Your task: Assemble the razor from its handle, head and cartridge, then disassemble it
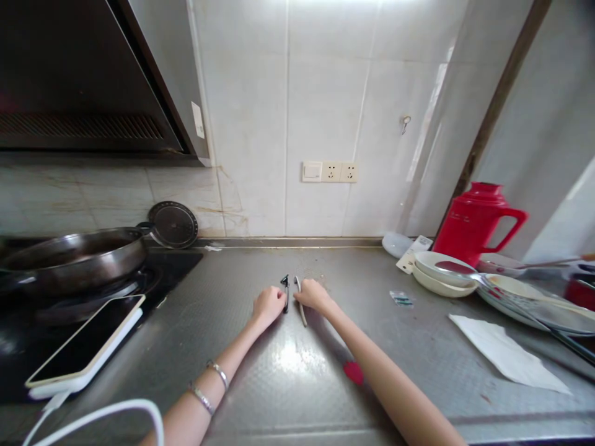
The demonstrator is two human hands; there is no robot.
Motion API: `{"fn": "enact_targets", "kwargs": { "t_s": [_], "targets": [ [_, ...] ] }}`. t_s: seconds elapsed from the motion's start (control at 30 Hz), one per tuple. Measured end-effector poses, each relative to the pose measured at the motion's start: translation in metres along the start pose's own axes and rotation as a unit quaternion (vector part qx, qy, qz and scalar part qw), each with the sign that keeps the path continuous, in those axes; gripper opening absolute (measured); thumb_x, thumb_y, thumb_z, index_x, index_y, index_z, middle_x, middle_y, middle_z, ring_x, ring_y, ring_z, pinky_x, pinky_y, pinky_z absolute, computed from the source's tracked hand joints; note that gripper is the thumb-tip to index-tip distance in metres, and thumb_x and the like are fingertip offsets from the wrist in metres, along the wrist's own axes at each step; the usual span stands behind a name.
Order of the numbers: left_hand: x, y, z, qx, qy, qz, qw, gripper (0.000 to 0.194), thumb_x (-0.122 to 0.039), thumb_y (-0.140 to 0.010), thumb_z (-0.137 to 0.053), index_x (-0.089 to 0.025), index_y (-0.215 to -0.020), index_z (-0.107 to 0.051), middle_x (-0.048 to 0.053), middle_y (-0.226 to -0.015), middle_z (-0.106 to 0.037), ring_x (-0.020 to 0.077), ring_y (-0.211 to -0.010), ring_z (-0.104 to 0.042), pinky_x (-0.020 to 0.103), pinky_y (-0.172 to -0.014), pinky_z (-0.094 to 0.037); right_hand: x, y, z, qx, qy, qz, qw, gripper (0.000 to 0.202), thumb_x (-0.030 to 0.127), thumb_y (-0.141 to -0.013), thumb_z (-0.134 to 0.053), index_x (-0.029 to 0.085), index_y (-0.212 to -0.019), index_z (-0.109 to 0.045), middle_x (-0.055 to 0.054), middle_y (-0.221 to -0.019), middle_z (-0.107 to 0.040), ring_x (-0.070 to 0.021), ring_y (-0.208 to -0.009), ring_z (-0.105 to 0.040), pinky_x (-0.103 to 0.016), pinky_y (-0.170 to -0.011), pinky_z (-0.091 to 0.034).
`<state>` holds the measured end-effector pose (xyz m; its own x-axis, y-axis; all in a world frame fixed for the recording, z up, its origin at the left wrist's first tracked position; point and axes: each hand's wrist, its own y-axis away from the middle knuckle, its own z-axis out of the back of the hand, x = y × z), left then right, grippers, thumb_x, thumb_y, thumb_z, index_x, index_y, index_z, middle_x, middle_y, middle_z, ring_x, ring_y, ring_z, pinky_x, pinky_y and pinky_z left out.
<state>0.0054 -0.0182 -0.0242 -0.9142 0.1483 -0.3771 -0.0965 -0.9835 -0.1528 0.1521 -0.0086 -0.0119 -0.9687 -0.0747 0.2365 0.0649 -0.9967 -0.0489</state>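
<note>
My left hand (269, 308) is closed around a thin black stick-like tool (287, 302) with a small angled head at its far end. A short gap to the right, my right hand (313, 293) pinches a slim pale curved stick (304, 316) with a darker tip at the far end. Both sticks point away from me, close to the grey metal countertop (242, 371). They are too small to name more exactly, and my fingers hide part of each. A red patch or object (353, 372) shows beside my right forearm.
Left, a pan (74, 260) sits on the black cooktop (176, 266), near a phone (88, 341) on a white cable (116, 406). Right are a small clear packet (401, 299), a white paper sheet (506, 353), stacked bowls (441, 283) and a red thermos (474, 223).
</note>
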Motion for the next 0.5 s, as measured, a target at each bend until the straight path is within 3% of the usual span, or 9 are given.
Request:
{"fn": "enact_targets", "kwargs": {
  "t_s": [0.17,0.27,0.4,0.5],
  "targets": [
    [0.002,0.001,0.001,-0.007,-0.004,-0.004,1.000,0.030,-0.031,-0.079,-0.040,-0.019,-0.070,-0.066,0.008,-0.076,-0.068,0.0180,-0.071,-0.061,0.024,-0.054,-0.031,-0.010,0.002,0.008,-0.004,-0.024,0.003,1.000,0.033,0.035,-0.076,-0.048,0.010,-0.081,-0.069,-0.017,-0.085,-0.069,-0.0229,-0.078,-0.065,-0.024,-0.061,-0.044],
    [0.003,0.001,0.003,-0.015,-0.008,0.000,1.000,0.030,-0.031,-0.079,-0.040,-0.019,-0.070,-0.066,0.008,-0.076,-0.068,0.0180,-0.071,-0.061,0.024,-0.054,-0.031,-0.034,0.006,0.020,0.021,-0.078,0.041,0.996,0.029,0.029,-0.077,-0.047,0.011,-0.070,-0.068,-0.012,-0.070,-0.069,-0.0169,-0.066,-0.063,-0.021,-0.058,-0.041],
    [0.004,0.001,0.005,-0.021,-0.007,0.008,1.000,0.030,-0.031,-0.079,-0.040,-0.018,-0.069,-0.065,0.008,-0.074,-0.068,0.0185,-0.070,-0.061,0.024,-0.052,-0.030,-0.098,0.017,0.044,-0.029,-0.126,0.077,0.989,0.018,0.024,-0.070,-0.053,0.014,-0.074,-0.067,-0.004,-0.075,-0.068,-0.0147,-0.070,-0.060,-0.020,-0.063,-0.041],
    [0.004,0.000,0.006,-0.025,-0.002,0.011,1.000,0.030,-0.032,-0.079,-0.040,-0.019,-0.068,-0.065,0.008,-0.074,-0.068,0.0189,-0.070,-0.061,0.024,-0.052,-0.029,-0.162,0.032,0.060,-0.112,-0.123,0.041,0.985,0.026,0.027,-0.067,-0.054,0.014,-0.086,-0.067,-0.005,-0.083,-0.068,-0.0165,-0.073,-0.059,-0.024,-0.067,-0.043]
  ]
}}
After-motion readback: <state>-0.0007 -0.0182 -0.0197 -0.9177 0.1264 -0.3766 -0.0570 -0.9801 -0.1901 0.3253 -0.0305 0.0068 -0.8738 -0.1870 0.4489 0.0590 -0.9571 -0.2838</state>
